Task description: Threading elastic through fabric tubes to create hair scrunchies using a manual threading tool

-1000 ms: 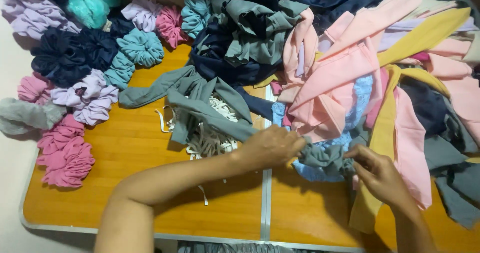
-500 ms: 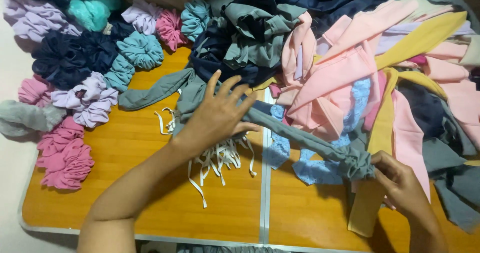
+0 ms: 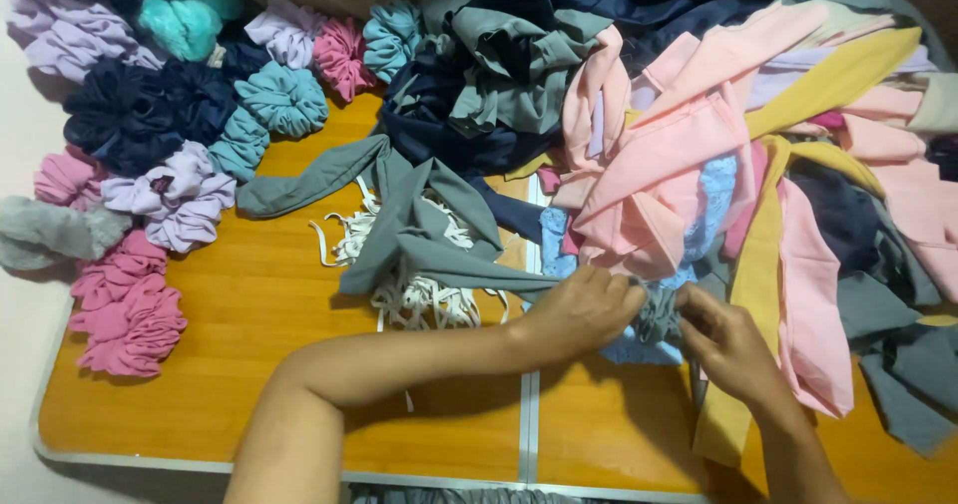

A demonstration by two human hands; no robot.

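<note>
Both hands, left hand (image 3: 589, 309) and right hand (image 3: 723, 339), are pinching a bunched grey fabric tube (image 3: 659, 314), just right of the white elastic pile (image 3: 414, 294) on the tabletop (image 3: 239, 404). Finished scrunchies (image 3: 130, 309) are sitting left of the elastic; the fabric heap (image 3: 718, 165) to its right is waiting uncut, so much is left.

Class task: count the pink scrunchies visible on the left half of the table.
4 pink scrunchies: two stacked at the left edge, one paler further up that edge, one in the top row. More may lie under the fabric pile.
</note>
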